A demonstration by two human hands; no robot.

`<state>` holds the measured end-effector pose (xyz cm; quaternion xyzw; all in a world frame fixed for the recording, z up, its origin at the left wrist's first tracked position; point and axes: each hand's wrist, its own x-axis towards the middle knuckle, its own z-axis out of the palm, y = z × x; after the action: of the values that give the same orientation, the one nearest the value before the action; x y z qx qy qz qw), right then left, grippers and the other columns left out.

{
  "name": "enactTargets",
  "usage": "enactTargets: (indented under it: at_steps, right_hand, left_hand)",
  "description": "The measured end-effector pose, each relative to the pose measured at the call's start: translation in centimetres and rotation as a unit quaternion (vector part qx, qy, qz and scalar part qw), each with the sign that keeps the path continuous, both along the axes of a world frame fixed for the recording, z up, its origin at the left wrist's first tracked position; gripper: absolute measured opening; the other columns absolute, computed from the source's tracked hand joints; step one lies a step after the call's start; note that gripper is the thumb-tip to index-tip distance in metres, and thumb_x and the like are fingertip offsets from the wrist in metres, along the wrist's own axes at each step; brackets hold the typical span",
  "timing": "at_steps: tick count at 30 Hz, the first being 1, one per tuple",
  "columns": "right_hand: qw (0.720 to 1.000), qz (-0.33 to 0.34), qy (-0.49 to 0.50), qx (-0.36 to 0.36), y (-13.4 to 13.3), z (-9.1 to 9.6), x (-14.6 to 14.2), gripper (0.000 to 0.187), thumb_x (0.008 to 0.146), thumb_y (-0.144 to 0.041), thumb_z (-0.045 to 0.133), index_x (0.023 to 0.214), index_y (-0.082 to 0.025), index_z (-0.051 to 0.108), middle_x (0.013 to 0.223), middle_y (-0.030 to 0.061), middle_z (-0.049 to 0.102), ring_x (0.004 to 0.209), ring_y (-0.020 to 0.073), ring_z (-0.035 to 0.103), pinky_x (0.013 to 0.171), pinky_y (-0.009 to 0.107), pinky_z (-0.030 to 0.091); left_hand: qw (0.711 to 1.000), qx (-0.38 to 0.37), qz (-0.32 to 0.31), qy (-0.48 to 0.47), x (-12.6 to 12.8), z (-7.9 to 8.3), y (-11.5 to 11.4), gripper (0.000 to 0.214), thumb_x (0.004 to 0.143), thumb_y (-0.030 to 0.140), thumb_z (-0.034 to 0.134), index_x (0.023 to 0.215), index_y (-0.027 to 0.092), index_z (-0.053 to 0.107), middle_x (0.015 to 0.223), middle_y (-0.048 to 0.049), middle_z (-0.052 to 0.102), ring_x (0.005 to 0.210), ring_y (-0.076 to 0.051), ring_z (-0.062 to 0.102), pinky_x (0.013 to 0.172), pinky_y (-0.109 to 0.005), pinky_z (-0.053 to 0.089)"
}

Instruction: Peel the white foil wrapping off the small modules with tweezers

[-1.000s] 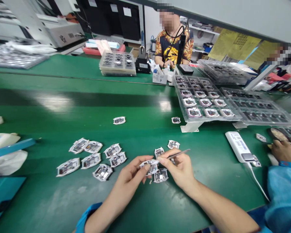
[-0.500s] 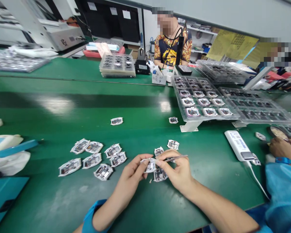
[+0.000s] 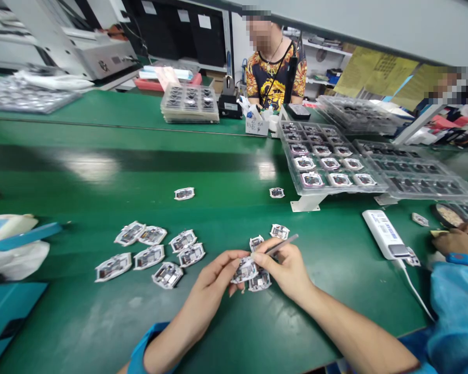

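Observation:
My left hand (image 3: 215,278) grips the edge of a small white-framed electronic module (image 3: 245,271) between thumb and fingers, a little above the table. Against the module's upper right side, the closed fingers of my right hand (image 3: 284,267) pinch thin grey tweezers (image 3: 283,245). Their back end sticks out up and to the right, while my fingers hide the tips. Partly behind the held piece lies another module (image 3: 259,281), with a further module (image 3: 256,242) just beyond. To the left, several similar modules (image 3: 148,257) lie loosely grouped on the green table (image 3: 101,324).
A clear tray (image 3: 347,189) of modules stands on white brackets at the right. Below it lies a white power bank (image 3: 384,234) with a cable (image 3: 413,291). A co-worker's hands (image 3: 458,241) are at the right edge. A teal box (image 3: 19,311) sits at left.
The held module has shifted slightly right and tilted. The tweezers have turned so that their back end points more upward. Both hands stay close together.

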<state>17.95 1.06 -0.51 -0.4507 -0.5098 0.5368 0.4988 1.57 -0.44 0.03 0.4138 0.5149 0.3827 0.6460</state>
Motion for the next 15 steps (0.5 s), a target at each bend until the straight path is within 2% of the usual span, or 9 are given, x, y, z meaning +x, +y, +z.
enactTargets:
  at_steps: [4, 10, 15]
  right_hand:
    - [0.999, -0.009, 0.016, -0.026, 0.09, 0.15, 0.02, 0.021, 0.074, -0.037, 0.076, 0.072, -0.018, 0.067, 0.065, -0.0006, 0.066, 0.061, 0.0148, 0.061, 0.061, 0.026, 0.048]
    - [0.999, -0.047, -0.001, -0.014, -0.08, 0.28, -0.14, 0.015, 0.075, -0.033, 0.075, 0.074, -0.019, 0.069, 0.069, 0.0007, 0.068, 0.065, 0.0157, 0.062, 0.066, 0.028, 0.050]
    - [0.998, -0.054, 0.004, -0.013, -0.09, 0.07, -0.31, 0.017, 0.074, -0.035, 0.076, 0.073, -0.019, 0.069, 0.071, 0.0011, 0.069, 0.067, 0.0160, 0.062, 0.067, 0.028, 0.050]
  left_hand:
    - [1.000, 0.006, 0.004, 0.012, -0.17, 0.04, -0.08, 0.033, 0.086, 0.041, 0.057, 0.104, 0.015, 0.064, 0.067, 0.0010, 0.059, 0.060, -0.014, 0.049, 0.055, -0.025, 0.038]
    - [0.999, 0.028, 0.000, 0.047, -0.14, 0.66, -0.36, 0.026, 0.083, 0.037, 0.058, 0.098, 0.018, 0.068, 0.067, 0.0012, 0.060, 0.060, -0.015, 0.050, 0.060, -0.026, 0.042]
    - [0.997, 0.052, -0.011, 0.054, 0.03, 0.82, -0.30, 0.025, 0.081, 0.037, 0.060, 0.097, 0.020, 0.067, 0.075, -0.0008, 0.064, 0.062, -0.016, 0.054, 0.059, -0.026, 0.046]
